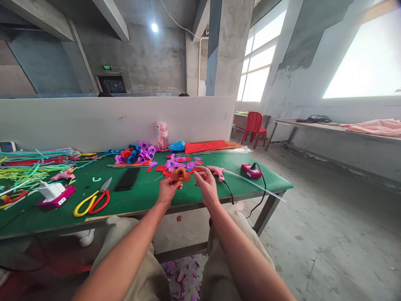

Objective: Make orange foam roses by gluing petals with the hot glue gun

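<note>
My left hand (pixel 167 188) is closed around the base of an orange paper rose (pixel 181 174), held just above the near edge of the green table (pixel 140 200). Right beside it, my right hand (pixel 205 182) pinches a small red petal piece (pixel 200 169) between thumb and fingers. Loose purple and red cut petals (pixel 181 163) lie on the table just behind both hands. A pink glue gun (pixel 217 171) lies to the right of my right hand, its cord running off the table edge.
Yellow-and-red scissors (pixel 93 200) and a black phone (pixel 127 179) lie left of the hands. Finished paper roses (pixel 136 153), pipe cleaners (pixel 28 165), a pink bottle (pixel 162 134), red paper sheets (pixel 205 146) and a pink box (pixel 250 170) are on the table. A white partition (pixel 94 121) stands behind.
</note>
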{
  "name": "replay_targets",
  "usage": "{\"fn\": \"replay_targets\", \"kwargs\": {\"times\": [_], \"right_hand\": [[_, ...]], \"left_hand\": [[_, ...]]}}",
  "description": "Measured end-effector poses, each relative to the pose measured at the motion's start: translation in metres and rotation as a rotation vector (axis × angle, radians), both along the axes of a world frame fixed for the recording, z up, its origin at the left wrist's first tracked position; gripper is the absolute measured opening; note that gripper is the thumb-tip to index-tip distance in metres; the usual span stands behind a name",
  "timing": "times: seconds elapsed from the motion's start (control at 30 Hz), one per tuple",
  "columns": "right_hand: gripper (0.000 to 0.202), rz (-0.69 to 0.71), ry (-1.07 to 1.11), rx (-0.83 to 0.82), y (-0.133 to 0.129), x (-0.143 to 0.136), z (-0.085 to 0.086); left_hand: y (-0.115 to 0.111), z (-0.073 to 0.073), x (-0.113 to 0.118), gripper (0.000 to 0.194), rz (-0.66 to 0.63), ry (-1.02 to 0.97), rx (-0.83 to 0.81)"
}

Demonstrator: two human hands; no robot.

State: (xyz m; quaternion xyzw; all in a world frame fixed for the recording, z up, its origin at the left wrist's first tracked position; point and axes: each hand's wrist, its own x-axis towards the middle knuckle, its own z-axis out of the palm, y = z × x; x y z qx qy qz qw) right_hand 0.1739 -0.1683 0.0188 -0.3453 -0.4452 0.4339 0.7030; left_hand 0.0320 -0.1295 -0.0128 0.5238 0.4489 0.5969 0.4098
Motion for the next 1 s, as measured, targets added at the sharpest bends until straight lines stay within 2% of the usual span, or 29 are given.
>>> {"fn": "replay_targets", "kwargs": {"times": [0.2,0.57,0.8,1.0], "right_hand": [[0.032,0.091,-0.081,-0.064,-0.0026,0.0036,0.0023],[0.032,0.141,-0.207,-0.127,-0.0075,0.0024,0.0040],[0.029,0.214,-0.115,-0.194,-0.0087,0.0014,0.0042],[0.030,0.143,-0.157,-0.186,-0.0074,0.0032,0.0037]], "left_hand": [[-0.0023,0.0011,0.0008,0.011,-0.026,0.046,0.004],[-0.0094,0.0088,0.0019,0.008,-0.019,0.151,0.033],[-0.0086,0.0060,0.0031,0.009,-0.035,0.088,0.010],[-0.0076,0.0049,0.0035,0.011,-0.041,0.026,-0.025]]}}
